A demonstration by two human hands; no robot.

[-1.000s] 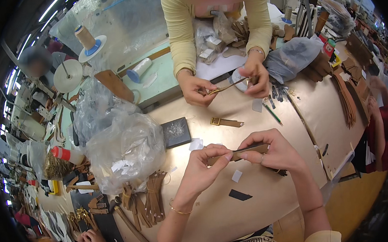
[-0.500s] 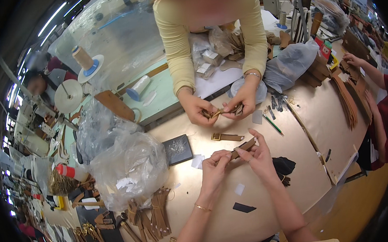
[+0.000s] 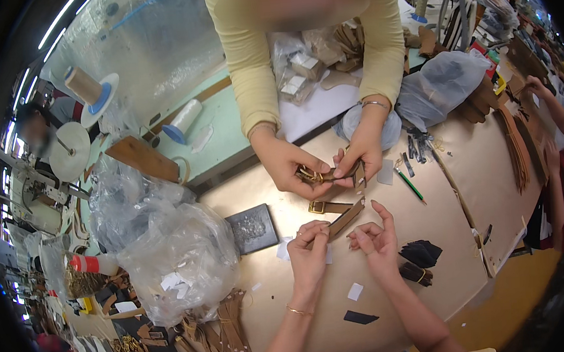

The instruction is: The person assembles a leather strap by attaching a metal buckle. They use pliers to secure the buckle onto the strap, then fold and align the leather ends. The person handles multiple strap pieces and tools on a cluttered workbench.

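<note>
A brown leather strap is pinched at its near end between the thumb and fingers of my left hand. The strap slants up to the right, its far end close beneath the co-worker's hands. Just right of it is my right hand, its fingers apart and slightly curled, with nothing in them. A second strap with a brass buckle lies on the table beyond my left hand, partly behind the held strap. Opposite me, a co-worker in yellow sleeves grips a dark strap with brass-coloured hardware in both hands.
A black slab and a large clear plastic bag lie to the left. Bundled brown straps are at the lower left. Dark leather pieces sit right of my right hand, a green pencil farther back.
My right hand has let go of the strap and opened beside it. My left hand keeps hold. The co-worker's hands show lower in the view, with a strap end now extending from them.
</note>
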